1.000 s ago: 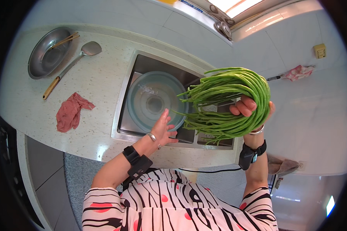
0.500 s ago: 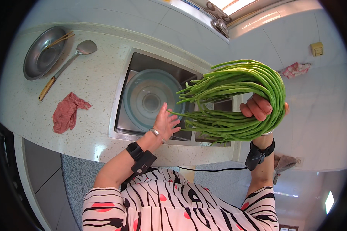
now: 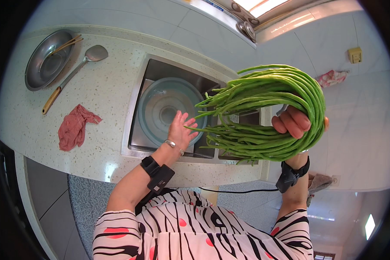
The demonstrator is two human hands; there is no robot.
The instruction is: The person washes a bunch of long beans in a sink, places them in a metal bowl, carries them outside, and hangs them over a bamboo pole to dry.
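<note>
A thick bundle of long green beans [image 3: 264, 95] is folded over my right hand [image 3: 291, 122], whose fingers wrap round it at the bend. The loose bean ends hang leftward, over the sink's right part. My left hand [image 3: 182, 131] is open above the near edge of the basin, palm toward the beans, with the tips of a few of them close to its fingers. Below it a pale blue-green plastic basin [image 3: 148, 99] sits in the steel sink [image 3: 154, 69]; it appears to hold water.
Left on the speckled counter [image 3: 117, 108] lie a metal bowl [image 3: 32, 69] with chopsticks [image 3: 67, 44], a wooden-handled spatula [image 3: 76, 69] and a crumpled red cloth [image 3: 76, 128]. A tiled wall [image 3: 130, 24] runs behind. A dark cable [image 3: 238, 190] hangs between my arms.
My right hand has shifted slightly right with the beans. My left hand has moved a little to the left, its fingers still spread.
</note>
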